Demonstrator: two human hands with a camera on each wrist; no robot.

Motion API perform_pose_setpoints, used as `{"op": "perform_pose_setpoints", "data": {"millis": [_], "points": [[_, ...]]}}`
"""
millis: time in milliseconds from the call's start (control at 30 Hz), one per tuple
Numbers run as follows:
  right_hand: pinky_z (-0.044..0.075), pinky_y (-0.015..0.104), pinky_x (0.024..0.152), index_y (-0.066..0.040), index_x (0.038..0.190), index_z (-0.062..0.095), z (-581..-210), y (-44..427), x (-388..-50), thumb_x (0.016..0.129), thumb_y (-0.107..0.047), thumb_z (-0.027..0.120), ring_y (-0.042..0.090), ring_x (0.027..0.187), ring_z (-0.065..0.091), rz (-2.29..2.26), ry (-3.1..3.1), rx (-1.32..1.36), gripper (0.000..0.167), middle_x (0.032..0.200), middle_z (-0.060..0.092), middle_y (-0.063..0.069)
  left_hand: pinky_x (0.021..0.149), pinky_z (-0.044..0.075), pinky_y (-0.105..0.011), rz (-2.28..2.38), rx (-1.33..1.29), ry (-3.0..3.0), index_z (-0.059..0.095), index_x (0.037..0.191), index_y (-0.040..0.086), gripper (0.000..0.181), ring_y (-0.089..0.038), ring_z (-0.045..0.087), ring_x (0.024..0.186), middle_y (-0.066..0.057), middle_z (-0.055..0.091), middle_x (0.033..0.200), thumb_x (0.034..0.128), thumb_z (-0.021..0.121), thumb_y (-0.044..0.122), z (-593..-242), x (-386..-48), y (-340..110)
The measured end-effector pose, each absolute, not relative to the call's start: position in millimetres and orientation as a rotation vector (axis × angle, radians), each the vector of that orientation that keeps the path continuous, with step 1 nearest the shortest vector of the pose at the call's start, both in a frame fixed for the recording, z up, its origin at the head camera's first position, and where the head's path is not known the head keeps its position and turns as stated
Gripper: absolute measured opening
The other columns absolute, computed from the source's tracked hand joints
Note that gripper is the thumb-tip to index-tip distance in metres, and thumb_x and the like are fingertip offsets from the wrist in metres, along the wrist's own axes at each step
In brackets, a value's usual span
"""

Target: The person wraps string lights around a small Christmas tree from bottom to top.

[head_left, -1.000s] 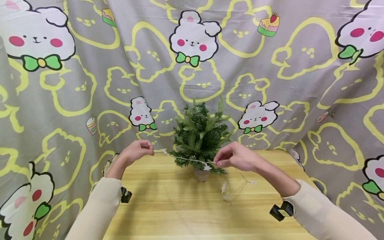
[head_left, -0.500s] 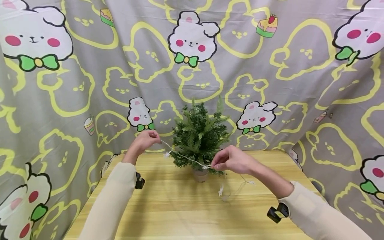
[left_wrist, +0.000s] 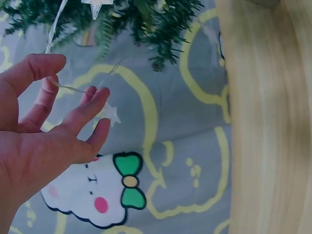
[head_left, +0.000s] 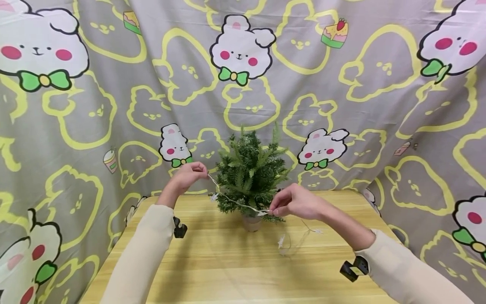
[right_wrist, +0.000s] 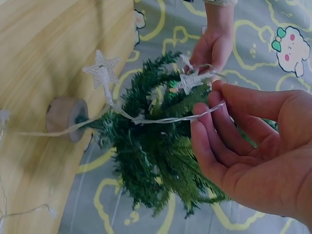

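Left hand (head_left: 187,175) and right hand (head_left: 300,202) pinching the clear wire string of stars (right_wrist: 165,120) before the bushy green tree (head_left: 250,169); more, seemingly yet unplaced, trails onto the pale wooden counter (head_left: 212,261).

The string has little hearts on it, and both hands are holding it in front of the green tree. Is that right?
Not quite: the string has little stars on it, not hearts, as the right wrist view shows. The left hand and right hand are indeed holding it in front of the green tree.
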State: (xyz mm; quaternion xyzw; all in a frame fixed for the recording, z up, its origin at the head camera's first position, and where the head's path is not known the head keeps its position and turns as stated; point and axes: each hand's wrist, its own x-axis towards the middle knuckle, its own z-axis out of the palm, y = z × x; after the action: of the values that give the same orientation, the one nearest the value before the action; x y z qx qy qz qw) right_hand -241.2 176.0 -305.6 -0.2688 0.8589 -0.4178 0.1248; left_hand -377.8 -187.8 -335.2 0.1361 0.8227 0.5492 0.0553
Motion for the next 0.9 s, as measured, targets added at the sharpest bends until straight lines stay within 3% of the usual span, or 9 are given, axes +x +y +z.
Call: {"op": "perform_pose_setpoints", "data": {"millis": [233, 367, 533, 900], "points": [[0.058, 0.032, 0.085, -0.002, 0.098, 0.076, -293.0, 193.8, -239.6, 0.09, -0.008, 0.072, 0.017, 0.087, 0.072, -1.165, 2.497, -0.756, 0.011, 0.094, 0.077, 0.004, 0.112, 0.041, -0.052, 1.51, 0.544, 2.528, 0.063, 0.092, 0.008, 0.004, -0.027, 0.061, 0.113, -0.009, 0.066, 0.108, 0.0949, 0.063, 0.005, -324.1, -358.6, -184.3], [0.057, 0.035, 0.084, -0.006, 0.098, 0.077, -281.0, 207.0, -237.9, 0.09, -0.011, 0.072, 0.02, 0.087, 0.07, -1.129, 2.524, -0.751, 0.01, 0.093, 0.076, 0.003, 0.111, 0.042, -0.052, 1.449, 0.588, 2.515, 0.063, 0.093, 0.007, 0.002, -0.029, 0.063, 0.115, -0.016, 0.067, 0.113, 0.0936, 0.064, 0.006, -320.4, -349.0, -182.2], [0.056, 0.038, 0.081, -0.009, 0.096, 0.076, -264.2, 226.1, -236.5, 0.091, -0.015, 0.073, 0.022, 0.085, 0.068, -1.084, 2.559, -0.675, 0.008, 0.091, 0.072, 0.004, 0.1, 0.048, -0.045, 1.267, 0.614, 2.574, 0.063, 0.094, 0.008, 0.006, -0.024, 0.066, 0.109, -0.011, 0.072, 0.108, 0.091, 0.068, 0.009, -312.2, -335.7, -177.6], [0.055, 0.038, 0.089, -0.004, 0.106, 0.07, -241.9, 264.1, -239.6, 0.095, -0.019, 0.067, 0.023, 0.095, 0.067, -1.129, 2.599, -0.514, 0.018, 0.1, 0.069, 0.009, 0.097, 0.052, -0.044, 1.055, 0.815, 2.531, 0.064, 0.093, 0.006, 0.007, -0.021, 0.069, 0.104, -0.012, 0.073, 0.099, 0.0919, 0.07, 0.01, -297.5, -311.3, -164.9]]}}
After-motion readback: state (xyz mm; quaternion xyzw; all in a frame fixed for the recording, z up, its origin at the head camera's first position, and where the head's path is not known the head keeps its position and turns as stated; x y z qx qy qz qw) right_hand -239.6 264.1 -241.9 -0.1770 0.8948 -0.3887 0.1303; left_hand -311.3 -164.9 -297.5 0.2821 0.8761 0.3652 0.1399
